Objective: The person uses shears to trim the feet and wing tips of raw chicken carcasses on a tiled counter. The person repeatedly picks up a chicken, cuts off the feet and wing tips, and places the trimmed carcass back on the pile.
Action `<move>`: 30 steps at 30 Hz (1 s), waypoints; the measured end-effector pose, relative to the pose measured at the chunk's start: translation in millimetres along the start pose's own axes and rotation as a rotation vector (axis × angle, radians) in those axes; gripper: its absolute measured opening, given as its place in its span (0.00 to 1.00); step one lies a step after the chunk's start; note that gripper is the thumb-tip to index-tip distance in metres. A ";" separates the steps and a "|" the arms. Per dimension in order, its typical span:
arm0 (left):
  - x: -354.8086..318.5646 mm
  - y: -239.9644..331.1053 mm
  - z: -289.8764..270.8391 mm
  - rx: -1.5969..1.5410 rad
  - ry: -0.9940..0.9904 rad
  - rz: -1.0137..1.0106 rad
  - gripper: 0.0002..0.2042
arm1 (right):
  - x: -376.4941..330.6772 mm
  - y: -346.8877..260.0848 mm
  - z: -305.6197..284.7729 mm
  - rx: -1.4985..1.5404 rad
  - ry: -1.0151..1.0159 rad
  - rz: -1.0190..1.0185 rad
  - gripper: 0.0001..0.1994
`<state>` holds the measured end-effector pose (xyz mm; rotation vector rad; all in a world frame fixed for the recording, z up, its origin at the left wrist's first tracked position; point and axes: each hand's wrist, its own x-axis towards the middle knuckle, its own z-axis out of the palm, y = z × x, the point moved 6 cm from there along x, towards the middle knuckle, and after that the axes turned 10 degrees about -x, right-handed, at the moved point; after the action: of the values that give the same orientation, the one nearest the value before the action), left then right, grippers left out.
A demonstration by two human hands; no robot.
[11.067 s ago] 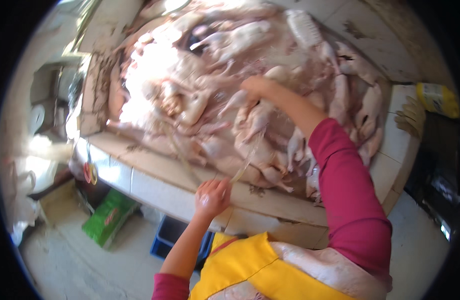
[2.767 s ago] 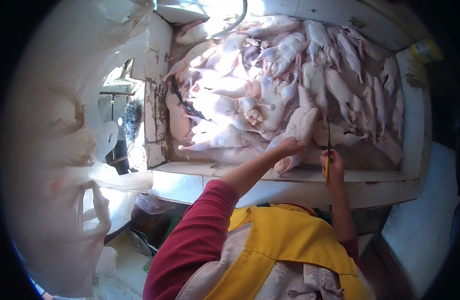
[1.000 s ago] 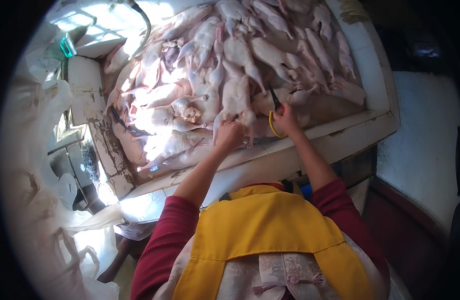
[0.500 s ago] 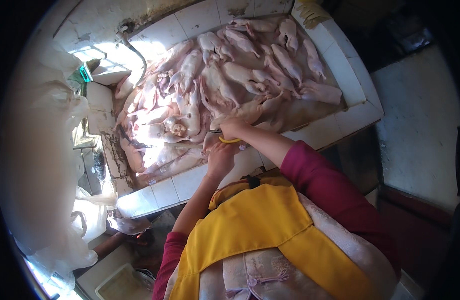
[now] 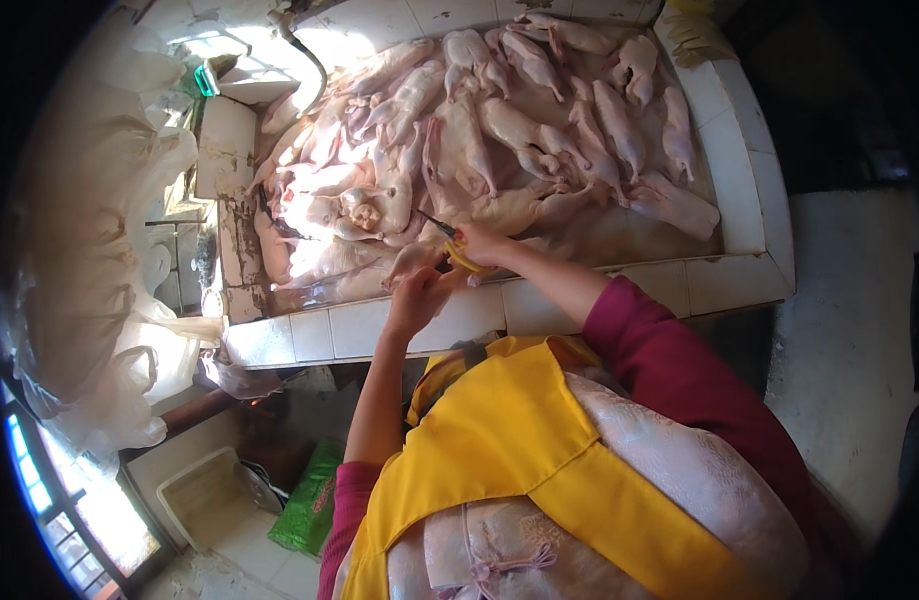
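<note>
Plucked poultry carcasses [image 5: 460, 150], pale pink with long necks and legs, lie heaped in a white-tiled basin [image 5: 645, 290]. At its near edge my left hand [image 5: 418, 300] is closed on one carcass [image 5: 417, 258], whose far side lies among the others. Just right of it and a little farther away, my right hand [image 5: 485, 246] grips scissors [image 5: 464, 260] with yellow handles. Their dark blades point up and to the left over the birds, apart from the carcass in my left hand. My fingertips are partly hidden.
A curved hose [image 5: 310, 60] hangs over the basin's far left corner. Yellow gloves [image 5: 698, 35] lie on the far right rim. White plastic bags [image 5: 90, 250] hang at the left. A pale tub [image 5: 215, 490] and a green sack [image 5: 312, 500] stand below on the floor.
The scissors have lifted off the carcass and turned, with their blades now pointing up and left. My left hand has shifted left and away from my right. The whole view has tilted.
</note>
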<state>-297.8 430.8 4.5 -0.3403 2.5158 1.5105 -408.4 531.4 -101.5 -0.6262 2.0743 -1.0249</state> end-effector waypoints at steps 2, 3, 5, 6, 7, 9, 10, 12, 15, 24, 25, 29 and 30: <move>2.0 9.7 -2.5 0.031 -0.065 -0.157 0.08 | -5.1 3.6 -3.3 0.209 -0.021 -0.132 0.18; 5.8 19.8 -6.5 0.073 -0.054 -0.117 0.08 | -12.3 -5.1 -12.8 0.340 -0.068 -0.199 0.18; 9.1 28.3 -1.0 0.156 -0.082 -0.043 0.07 | -18.6 2.6 -33.7 0.225 0.044 -0.297 0.16; 5.1 23.8 0.4 0.165 -0.044 0.015 0.08 | -25.2 -4.5 -47.7 0.015 0.012 -0.290 0.15; 4.5 22.8 0.1 0.173 -0.001 0.083 0.09 | -32.5 -17.5 -68.0 -0.204 -0.015 -0.292 0.15; 5.4 24.7 3.2 0.175 0.026 0.148 0.10 | -45.3 -30.4 -95.0 -0.484 -0.016 -0.320 0.14; 6.0 26.9 4.8 0.171 0.016 0.133 0.10 | -48.4 -34.8 -102.9 -0.574 0.053 -0.465 0.14; 8.3 29.4 4.7 0.192 0.009 0.073 0.09 | -46.7 -43.8 -110.3 -0.746 0.186 -0.765 0.15; 7.6 30.5 0.9 0.248 0.030 0.014 0.07 | -25.6 -58.0 -110.3 -0.783 0.103 -0.977 0.16; -3.0 32.0 -10.7 0.238 0.183 0.168 0.02 | 4.6 -104.3 -61.6 -0.750 -0.369 -1.277 0.14; -2.7 32.0 -13.1 0.229 0.186 0.156 0.02 | 5.0 -104.7 -56.1 -0.755 -0.395 -1.291 0.14; -3.9 22.2 -17.4 0.122 0.217 0.067 0.01 | 3.3 -99.3 -44.1 -0.722 -0.366 -1.389 0.15; -3.3 21.5 -17.3 0.115 0.200 0.067 0.01 | 2.8 -98.9 -41.7 -0.713 -0.353 -1.419 0.15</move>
<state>-301.6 425.6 31.5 -0.4113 2.7812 1.4113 -432.5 493.1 -4.2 -2.6142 1.4303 -0.6375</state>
